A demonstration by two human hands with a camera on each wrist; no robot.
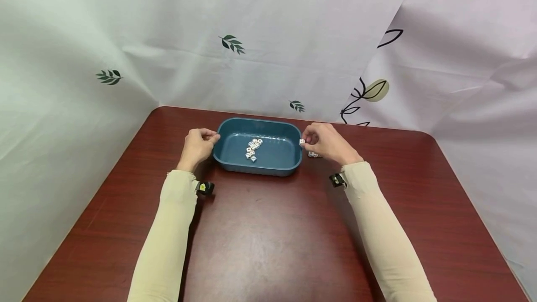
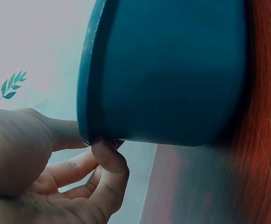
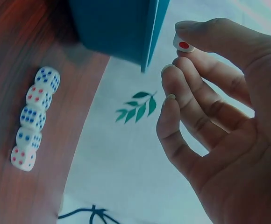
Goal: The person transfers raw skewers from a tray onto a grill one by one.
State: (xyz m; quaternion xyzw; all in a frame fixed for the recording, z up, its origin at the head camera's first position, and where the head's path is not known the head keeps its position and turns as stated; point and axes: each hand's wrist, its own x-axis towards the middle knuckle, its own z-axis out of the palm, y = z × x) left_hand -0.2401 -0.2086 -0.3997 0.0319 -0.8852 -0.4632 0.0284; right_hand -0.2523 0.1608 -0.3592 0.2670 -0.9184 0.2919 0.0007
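Note:
A blue plastic basin (image 1: 272, 170) stands on the table, with several white dice (image 1: 253, 146) scattered over the middle of its floor. My left hand (image 1: 198, 147) pinches the basin's left rim between thumb and fingers, seen closer in the left wrist view at the rim (image 2: 85, 112). Just by the right rim, my right hand (image 1: 327, 142) holds one white die (image 3: 183, 45) between thumb and index finger, a red dot showing on it. In the right wrist view a row of several dice (image 3: 32, 118) lies on the table, partly hidden by the right hand in the head view.
The red-brown wooden table (image 1: 268, 236) reaches back to a white cloth (image 1: 180, 22) with leaf prints. Black wrist cameras (image 1: 205, 188) sit on both sleeves.

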